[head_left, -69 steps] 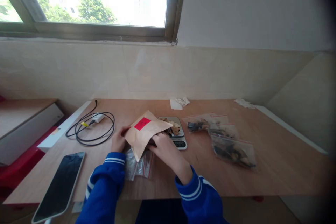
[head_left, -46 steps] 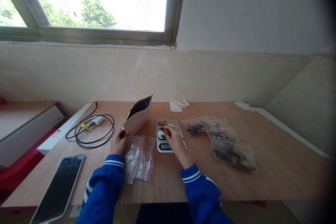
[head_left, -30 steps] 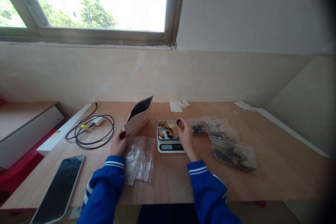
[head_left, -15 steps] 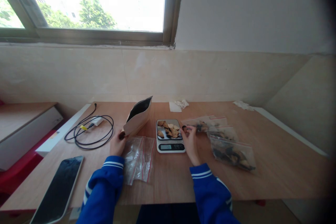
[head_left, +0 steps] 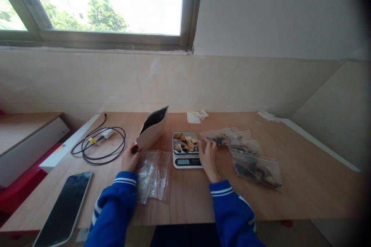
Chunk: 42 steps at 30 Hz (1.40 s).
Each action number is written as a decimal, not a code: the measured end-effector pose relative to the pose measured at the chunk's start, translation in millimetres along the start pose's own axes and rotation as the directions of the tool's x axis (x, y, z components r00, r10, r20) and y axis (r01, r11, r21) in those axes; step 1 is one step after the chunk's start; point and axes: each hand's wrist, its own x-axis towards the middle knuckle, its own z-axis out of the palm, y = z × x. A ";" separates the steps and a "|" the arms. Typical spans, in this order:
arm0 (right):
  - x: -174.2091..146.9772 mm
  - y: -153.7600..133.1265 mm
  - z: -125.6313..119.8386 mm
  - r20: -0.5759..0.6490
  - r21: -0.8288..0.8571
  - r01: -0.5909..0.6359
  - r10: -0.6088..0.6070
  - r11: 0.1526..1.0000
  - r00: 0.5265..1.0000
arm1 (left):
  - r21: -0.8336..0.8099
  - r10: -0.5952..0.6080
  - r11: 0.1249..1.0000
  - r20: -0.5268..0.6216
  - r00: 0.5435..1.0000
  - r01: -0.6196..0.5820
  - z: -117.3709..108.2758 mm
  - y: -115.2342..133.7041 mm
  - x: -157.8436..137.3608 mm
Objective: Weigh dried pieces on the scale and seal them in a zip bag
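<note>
My left hand [head_left: 130, 159] is closed at the lower left corner of a brown paper pouch [head_left: 152, 133], whose dark mouth gapes upward. A small dark brown piece [head_left: 135, 149] shows at its fingertips. Dried, brown-edged slices [head_left: 189, 144] lie on the tray of a white kitchen scale [head_left: 174, 163]; its display is lit, the digits too small to read. At the tray's right edge, my right hand [head_left: 208, 156] has its fingers curled together, and whatever they hold is hidden. Flat, see-through zip bags [head_left: 153, 175] lie between my left hand and the scale.
Several filled zip bags [head_left: 257, 171] overlap right of my right hand. A coiled black cable [head_left: 87, 154] with a white adapter [head_left: 108, 134] and a phone [head_left: 65, 204] lie at left. Crumpled tissue [head_left: 200, 114] sits behind the scale, near the wall.
My right hand has moved slightly left to the tray's edge. The dark slice visible in its fingers before is out of sight. My left hand and the pouch stay put.
</note>
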 end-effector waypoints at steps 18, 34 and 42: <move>-12.2 -41.8 -12.1 0.316 0.035 0.397 -0.386 0.917 0.866 | 0.237 -0.151 0.954 -0.141 0.978 0.182 -3.7 4.7 -0.1; -15.3 -25.5 -7.9 0.176 -0.053 0.172 -0.160 0.984 0.971 | 0.010 -0.031 0.999 -0.155 0.987 0.033 -1.0 6.3 -2.7; -15.5 -11.0 -16.0 0.069 0.016 0.069 -0.070 0.998 0.995 | 0.067 0.285 0.958 -0.295 0.912 -0.277 -4.6 18.8 -7.8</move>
